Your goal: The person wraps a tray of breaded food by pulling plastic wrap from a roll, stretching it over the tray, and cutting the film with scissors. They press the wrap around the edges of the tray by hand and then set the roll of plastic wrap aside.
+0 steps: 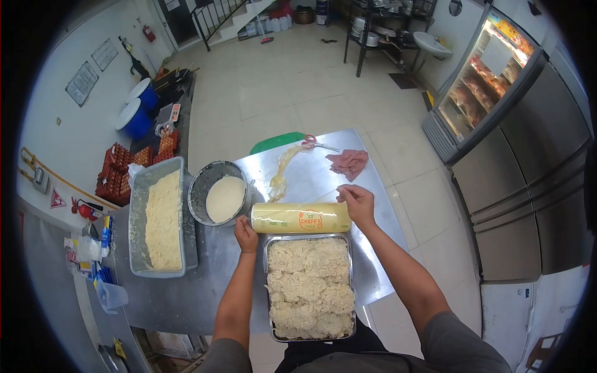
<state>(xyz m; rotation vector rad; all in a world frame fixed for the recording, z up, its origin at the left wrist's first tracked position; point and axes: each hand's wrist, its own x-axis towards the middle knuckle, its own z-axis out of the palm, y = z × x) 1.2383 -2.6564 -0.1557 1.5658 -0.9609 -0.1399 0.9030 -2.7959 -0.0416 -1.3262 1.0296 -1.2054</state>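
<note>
The wrap roll (301,217) lies across the desk (205,292) just beyond the tray (267,280), left hand (245,234) and right hand (357,202) each closed on one end, likely the best hold for a stiff, probably weighty, slippery cylinder that would roll if freed.

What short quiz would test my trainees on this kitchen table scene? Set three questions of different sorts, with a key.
1. True or false: the left hand and the right hand each grip an end of the film roll.
2. The round bowl holds: A white batter, B eggs, C meat.
3. Fill in: the metal tray nearest the person holds ____ pieces.
Key: 1 true; 2 A; 3 breaded.
</note>
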